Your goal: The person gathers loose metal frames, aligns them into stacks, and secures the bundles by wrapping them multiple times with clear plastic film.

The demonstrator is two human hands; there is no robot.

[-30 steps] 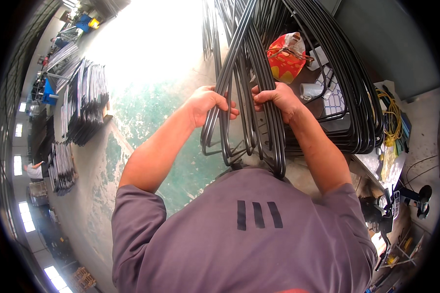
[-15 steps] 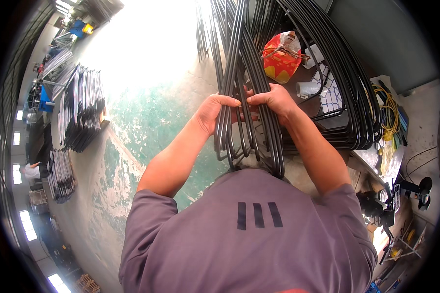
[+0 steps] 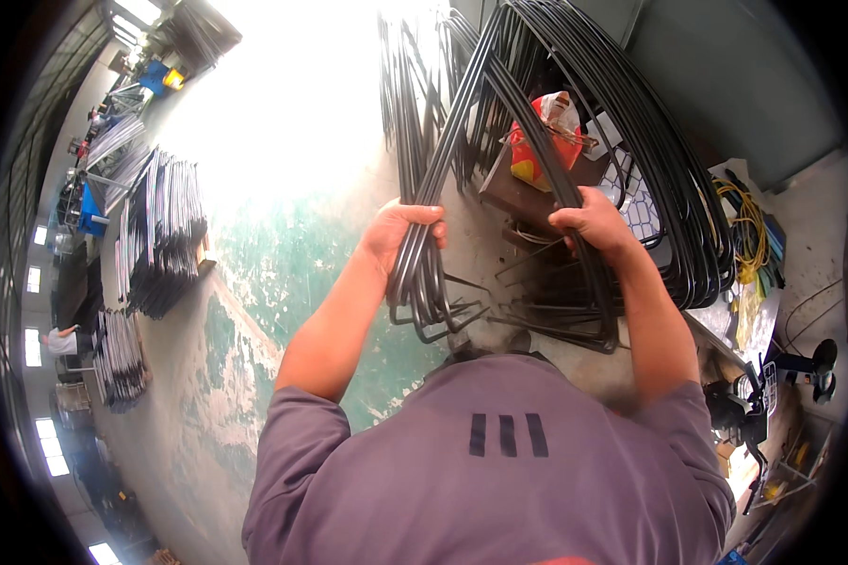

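My left hand [image 3: 400, 229] is wrapped round a bundle of glossy black bent metal tubes [image 3: 426, 268], its thumb lying across the front. To the right, my right hand [image 3: 601, 222] grips a second bundle of the same tubes [image 3: 597, 292]. Both bundles lean inward and meet at the top, making a narrow upside-down V. Their lower ends bend round near the floor in front of my grey shirt. The fingers behind each bundle are partly hidden.
More black tube frames [image 3: 702, 217] stand packed at the right, beside a red and white bag [image 3: 540, 155] on a brown surface. Yellow cable [image 3: 752, 221] lies beyond them. Frame stacks [image 3: 168, 240] stand on the left floor, with a person [image 3: 63, 341] farther off.
My hands have moved apart, the right one farther right. The tubes, close together before, are now spread into two bundles with a gap between their lower parts.
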